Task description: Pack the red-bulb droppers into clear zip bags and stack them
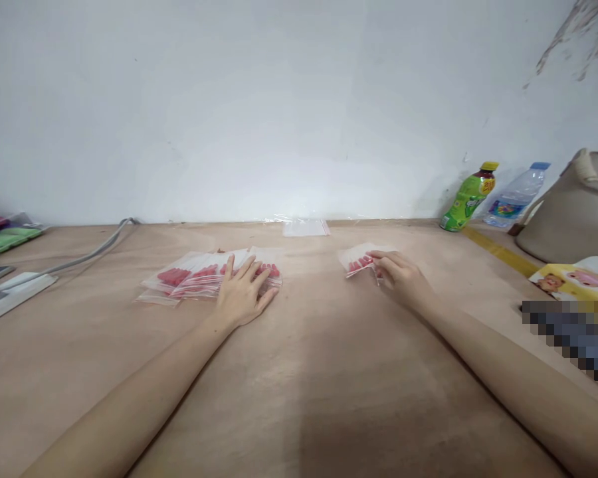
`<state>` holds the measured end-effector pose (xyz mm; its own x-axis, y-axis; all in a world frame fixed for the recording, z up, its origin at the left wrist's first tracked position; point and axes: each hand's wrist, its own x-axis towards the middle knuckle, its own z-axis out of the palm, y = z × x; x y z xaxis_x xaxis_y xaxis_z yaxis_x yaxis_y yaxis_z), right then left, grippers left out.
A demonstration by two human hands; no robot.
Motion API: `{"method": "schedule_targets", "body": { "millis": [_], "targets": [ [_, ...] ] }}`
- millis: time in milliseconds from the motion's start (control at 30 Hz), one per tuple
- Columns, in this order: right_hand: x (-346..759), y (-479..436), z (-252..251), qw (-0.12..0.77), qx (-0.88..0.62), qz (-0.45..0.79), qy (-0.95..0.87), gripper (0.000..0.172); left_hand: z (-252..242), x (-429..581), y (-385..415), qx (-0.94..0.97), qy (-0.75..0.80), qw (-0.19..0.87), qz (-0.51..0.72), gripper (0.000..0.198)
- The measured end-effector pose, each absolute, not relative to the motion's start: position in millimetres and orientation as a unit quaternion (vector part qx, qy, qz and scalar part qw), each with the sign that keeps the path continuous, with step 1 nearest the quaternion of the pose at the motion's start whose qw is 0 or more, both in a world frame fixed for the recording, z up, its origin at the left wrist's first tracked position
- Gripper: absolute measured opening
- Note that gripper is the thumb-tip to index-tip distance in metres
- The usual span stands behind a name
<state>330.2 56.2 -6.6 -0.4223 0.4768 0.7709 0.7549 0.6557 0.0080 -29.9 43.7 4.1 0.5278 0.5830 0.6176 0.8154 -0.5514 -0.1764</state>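
Observation:
Several small clear bags with red pieces [174, 276] lie overlapping in a row on the brown table [259, 398], left of the middle. My left hand [242, 292] rests on the right end of this row, palm down, with its fingers spread. Farther right, my right hand [401, 275] pinches the right side of another clear bag with red pieces [359, 260] between thumb and fingers. That bag is at or just above the table surface; its exact height is hard to tell.
Flat empty-looking bags [306, 228] lie by the wall. A green bottle [469, 199], a clear bottle [517, 196] and a beige basket [568, 206] stand at the right. A grey cable [92, 252] and green packs [10, 240] are at the left.

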Motion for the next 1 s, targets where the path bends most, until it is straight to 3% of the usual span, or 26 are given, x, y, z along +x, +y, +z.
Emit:
{"method": "schedule_targets", "body": {
  "millis": [200, 333, 500, 667, 867, 1000],
  "targets": [
    [361.6, 41.6, -14.8, 0.347, -0.472, -0.234, -0.776, 0.009, 3.9, -29.2, 46.7, -0.846, -0.421, 0.202, -0.258, 0.032],
    [342.5, 33.3, -9.9, 0.351, -0.470, -0.284, -0.758, 0.013, 3.5, -23.8, 48.8, -0.850, -0.414, 0.216, -0.242, 0.029],
    [280.7, 32.9, -5.0, 0.347, -0.362, -0.204, -0.840, 0.008, -1.8, -1.7, 50.1, -0.873, -0.397, 0.146, -0.241, 0.033],
    [238.5, 47.8, -10.2, 0.321, -0.346, -0.114, -0.874, 0.028, -8.1, 28.2, 50.8, -0.890, -0.376, 0.113, -0.232, 0.033],
    [242.0, 60.6, -21.9, 0.398, -0.343, -0.029, -0.850, 0.017, -9.8, 34.0, 52.1, -0.902, -0.365, 0.018, -0.232, 0.036],
    [245.6, 56.1, -20.0, 0.416, -0.303, 0.024, -0.857, 0.023, -9.0, 30.4, 54.7, -0.910, -0.316, -0.047, -0.265, 0.036]
  ]
}}
